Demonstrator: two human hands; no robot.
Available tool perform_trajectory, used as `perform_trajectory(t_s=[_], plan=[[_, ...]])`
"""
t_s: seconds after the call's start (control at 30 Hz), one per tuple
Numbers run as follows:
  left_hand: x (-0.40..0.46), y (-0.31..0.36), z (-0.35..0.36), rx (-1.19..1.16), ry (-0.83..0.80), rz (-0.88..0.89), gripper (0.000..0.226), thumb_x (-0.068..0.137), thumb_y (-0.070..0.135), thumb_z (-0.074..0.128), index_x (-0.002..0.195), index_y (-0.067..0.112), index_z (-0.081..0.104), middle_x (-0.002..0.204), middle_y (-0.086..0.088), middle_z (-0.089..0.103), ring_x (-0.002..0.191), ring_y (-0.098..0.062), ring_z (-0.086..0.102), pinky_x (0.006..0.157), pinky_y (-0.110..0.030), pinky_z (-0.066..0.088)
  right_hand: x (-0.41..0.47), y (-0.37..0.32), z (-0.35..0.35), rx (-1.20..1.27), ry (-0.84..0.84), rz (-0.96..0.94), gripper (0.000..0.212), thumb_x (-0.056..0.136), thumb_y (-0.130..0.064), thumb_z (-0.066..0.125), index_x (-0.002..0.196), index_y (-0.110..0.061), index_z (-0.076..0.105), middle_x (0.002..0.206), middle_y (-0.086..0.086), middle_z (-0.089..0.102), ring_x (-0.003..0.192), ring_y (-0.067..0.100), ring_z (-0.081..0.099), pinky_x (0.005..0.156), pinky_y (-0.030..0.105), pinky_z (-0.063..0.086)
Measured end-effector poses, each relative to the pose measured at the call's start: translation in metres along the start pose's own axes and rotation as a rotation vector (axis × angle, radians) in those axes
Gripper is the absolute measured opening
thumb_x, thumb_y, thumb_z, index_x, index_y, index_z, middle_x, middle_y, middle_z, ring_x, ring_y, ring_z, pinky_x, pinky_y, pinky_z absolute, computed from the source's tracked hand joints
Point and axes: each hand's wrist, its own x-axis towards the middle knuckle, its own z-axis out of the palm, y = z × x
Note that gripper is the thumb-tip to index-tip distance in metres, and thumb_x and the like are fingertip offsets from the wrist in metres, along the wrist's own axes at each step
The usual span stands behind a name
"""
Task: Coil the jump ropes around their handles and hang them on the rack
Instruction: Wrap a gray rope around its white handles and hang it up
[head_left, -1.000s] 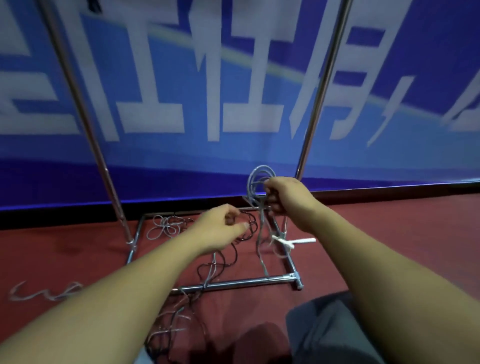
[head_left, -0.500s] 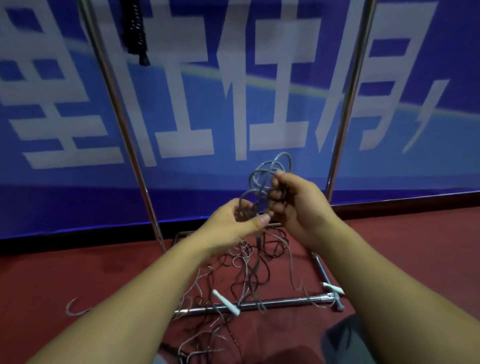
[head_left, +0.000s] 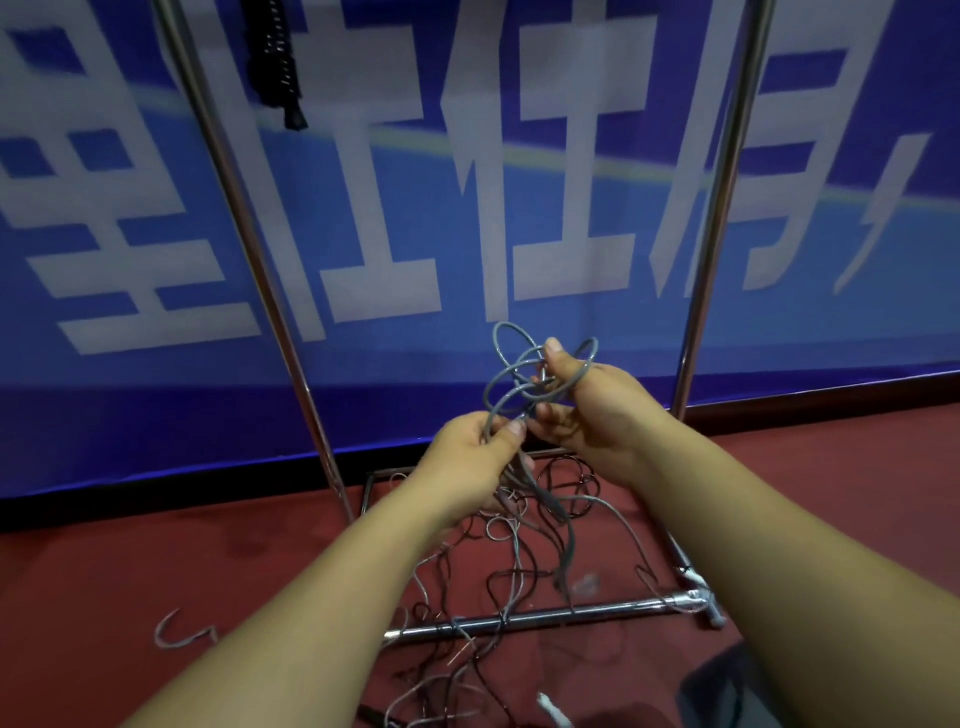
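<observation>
A grey jump rope (head_left: 511, 374) is bunched in loose loops between my hands, at chest height in front of the rack. My right hand (head_left: 592, 400) grips the upper loops, thumb up, one loop over the fingers. My left hand (head_left: 478, 457) pinches the strands just below, and they hang down to the floor. The metal rack (head_left: 291, 332) stands ahead, its two uprights rising out of view. A tangle of grey and dark ropes (head_left: 498, 582) lies on the red floor over the rack's base bar (head_left: 540, 618). Handles of the held rope are not visible.
A dark coiled rope (head_left: 278, 62) hangs high up by the left upright. A blue banner with white characters (head_left: 467, 208) forms the wall behind. A white handle (head_left: 553, 714) lies at the bottom edge, and a stray grey rope piece (head_left: 179, 636) at the left.
Both hands have risen with the grey rope and come closer together. The loops have spread wider above my right hand. The view has tilted up, showing more of the rack uprights.
</observation>
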Motion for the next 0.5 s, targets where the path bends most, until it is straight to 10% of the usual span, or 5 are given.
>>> perform_trajectory(t_s=[0.23, 0.5], plan=[[0.006, 0.003, 0.000, -0.151, 0.149, -0.036, 0.019, 0.101, 0.026, 0.059, 0.091, 0.010, 0.063, 0.079, -0.011, 0.076, 0.065, -0.027, 0.070, 0.057, -0.036, 0.057, 0.003, 0.007, -0.016, -0.246, 0.009, 0.011, 0.020, 0.101, -0.031, 0.058, 0.110, -0.014, 0.061, 0.117, 0.006, 0.065, 0.088, 0.021, 0.066, 0.069, 0.032, 0.057], [0.007, 0.006, 0.004, -0.201, 0.185, -0.057, 0.025, 0.097, 0.030, 0.065, 0.086, 0.009, 0.067, 0.074, -0.011, 0.073, 0.056, -0.021, 0.067, 0.046, -0.025, 0.050, -0.009, 0.027, -0.031, -0.863, -0.304, -0.080, 0.024, 0.093, -0.039, 0.068, 0.087, -0.017, 0.075, 0.079, 0.005, 0.072, 0.072, 0.015, 0.060, 0.075, 0.036, 0.050]])
